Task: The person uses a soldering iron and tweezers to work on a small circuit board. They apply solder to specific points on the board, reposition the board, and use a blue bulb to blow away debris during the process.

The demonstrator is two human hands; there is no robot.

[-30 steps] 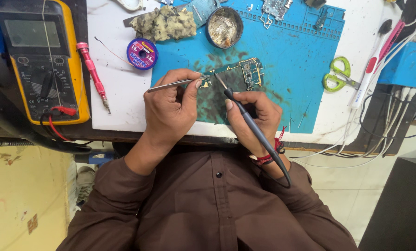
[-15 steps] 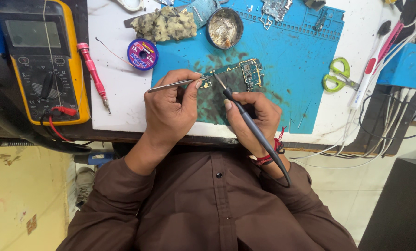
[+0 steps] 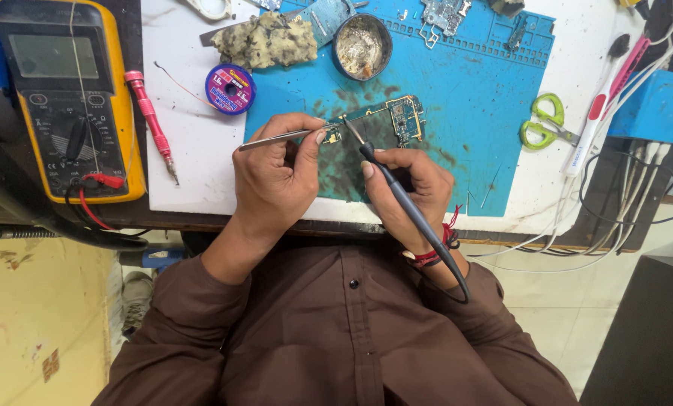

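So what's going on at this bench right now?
A person in a brown shirt is working on a small circuit board lying on a blue mat. The left hand holds metal tweezers to the board's left end, while the right hand grips a dark soldering iron like a pen, tip at the same spot. A yellow multimeter, a pink screwdriver, a solder spool and green scissors lie around.

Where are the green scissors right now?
In the head view, the green-handled scissors lie on the white board just past the right edge of the blue mat, beside the red and white pen-shaped tool, up and right of the right hand.
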